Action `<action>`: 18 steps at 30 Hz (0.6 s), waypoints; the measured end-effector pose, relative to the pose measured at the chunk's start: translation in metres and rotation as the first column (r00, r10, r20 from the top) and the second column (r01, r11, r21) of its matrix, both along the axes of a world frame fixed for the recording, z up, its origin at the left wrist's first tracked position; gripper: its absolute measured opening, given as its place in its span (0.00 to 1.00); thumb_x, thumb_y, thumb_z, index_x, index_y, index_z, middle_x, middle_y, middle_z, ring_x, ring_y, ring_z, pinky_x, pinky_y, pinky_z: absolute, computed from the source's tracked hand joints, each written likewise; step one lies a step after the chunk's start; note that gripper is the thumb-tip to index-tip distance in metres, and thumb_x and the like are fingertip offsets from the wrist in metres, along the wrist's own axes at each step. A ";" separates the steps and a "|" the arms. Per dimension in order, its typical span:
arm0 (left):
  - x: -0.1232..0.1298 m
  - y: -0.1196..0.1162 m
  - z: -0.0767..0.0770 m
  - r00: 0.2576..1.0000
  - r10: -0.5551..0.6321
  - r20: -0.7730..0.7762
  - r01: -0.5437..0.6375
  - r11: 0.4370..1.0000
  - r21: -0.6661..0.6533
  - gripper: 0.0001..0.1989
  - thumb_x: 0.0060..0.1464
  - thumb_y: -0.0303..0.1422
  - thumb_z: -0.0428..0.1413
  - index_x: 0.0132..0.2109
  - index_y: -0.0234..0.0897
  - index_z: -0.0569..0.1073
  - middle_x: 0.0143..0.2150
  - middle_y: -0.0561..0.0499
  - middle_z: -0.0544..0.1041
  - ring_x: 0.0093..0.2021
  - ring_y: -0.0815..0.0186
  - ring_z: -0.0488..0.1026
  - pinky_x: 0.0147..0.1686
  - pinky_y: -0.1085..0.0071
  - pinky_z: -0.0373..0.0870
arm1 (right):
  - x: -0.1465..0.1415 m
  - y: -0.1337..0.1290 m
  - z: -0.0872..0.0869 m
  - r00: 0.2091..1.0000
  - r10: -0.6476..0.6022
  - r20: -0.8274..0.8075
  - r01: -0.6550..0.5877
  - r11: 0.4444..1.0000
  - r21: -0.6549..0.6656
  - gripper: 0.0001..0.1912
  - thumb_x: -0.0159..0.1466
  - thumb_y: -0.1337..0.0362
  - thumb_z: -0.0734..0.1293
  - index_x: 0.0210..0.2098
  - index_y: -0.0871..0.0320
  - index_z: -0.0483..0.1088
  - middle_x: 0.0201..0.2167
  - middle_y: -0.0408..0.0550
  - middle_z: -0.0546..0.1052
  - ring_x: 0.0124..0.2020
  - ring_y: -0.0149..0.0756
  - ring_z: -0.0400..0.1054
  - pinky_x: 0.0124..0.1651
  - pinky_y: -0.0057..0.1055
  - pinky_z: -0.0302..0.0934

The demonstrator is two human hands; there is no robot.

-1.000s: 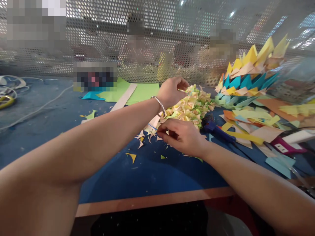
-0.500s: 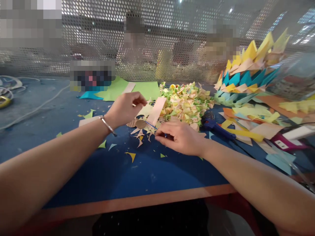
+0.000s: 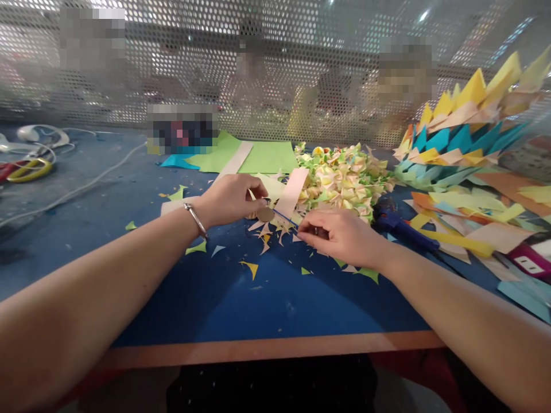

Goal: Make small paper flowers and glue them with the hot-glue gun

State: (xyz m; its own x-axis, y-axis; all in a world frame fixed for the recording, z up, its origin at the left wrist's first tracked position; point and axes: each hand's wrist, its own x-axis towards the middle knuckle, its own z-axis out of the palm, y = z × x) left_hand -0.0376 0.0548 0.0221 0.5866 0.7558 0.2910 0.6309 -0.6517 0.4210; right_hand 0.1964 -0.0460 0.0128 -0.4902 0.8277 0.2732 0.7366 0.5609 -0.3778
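My left hand [image 3: 236,198], with a bracelet on its wrist, is closed in a pinch just above a small round tan disc [image 3: 264,214]. What its fingertips hold is too small to make out. My right hand [image 3: 340,232] grips a thin blue stick [image 3: 284,217] that points up and left toward the disc. Cut paper scraps [image 3: 267,234] lie below and between the hands. Behind the fingers are a pale pink paper strip [image 3: 293,192] and a heap of small folded paper pieces [image 3: 340,178].
Green sheets [image 3: 262,156] lie at the back. To the right are a dark blue glue gun [image 3: 407,229], paper strips [image 3: 469,241], a magenta power socket [image 3: 527,261] and a tiered folded-paper piece [image 3: 465,137]. Yellow-handled scissors [image 3: 32,170] and a white cable [image 3: 99,178] lie left.
My left hand has come down to the disc, and its fingertips have drawn together there. My right hand keeps hold of the blue stick. The whole view has shifted, with things appearing farther right.
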 end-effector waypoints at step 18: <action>0.016 -0.005 0.000 0.972 0.045 -0.231 -0.055 0.998 -0.039 0.13 0.55 0.38 0.54 0.39 0.35 0.78 0.36 0.46 0.80 0.34 0.62 0.72 0.32 0.69 0.61 | 0.001 0.002 0.002 0.979 -0.187 0.084 0.197 0.973 -0.123 0.07 0.59 0.71 0.65 0.37 0.59 0.74 0.32 0.47 0.76 0.29 0.33 0.67 0.32 0.33 0.59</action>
State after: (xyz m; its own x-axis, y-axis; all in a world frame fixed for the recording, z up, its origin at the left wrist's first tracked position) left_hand -0.0211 0.0497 0.0218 0.5948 0.7952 0.1181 0.7456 -0.6006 0.2888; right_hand 0.1975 -0.0445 0.0153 -0.3330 0.9344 0.1267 0.8535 0.3558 -0.3807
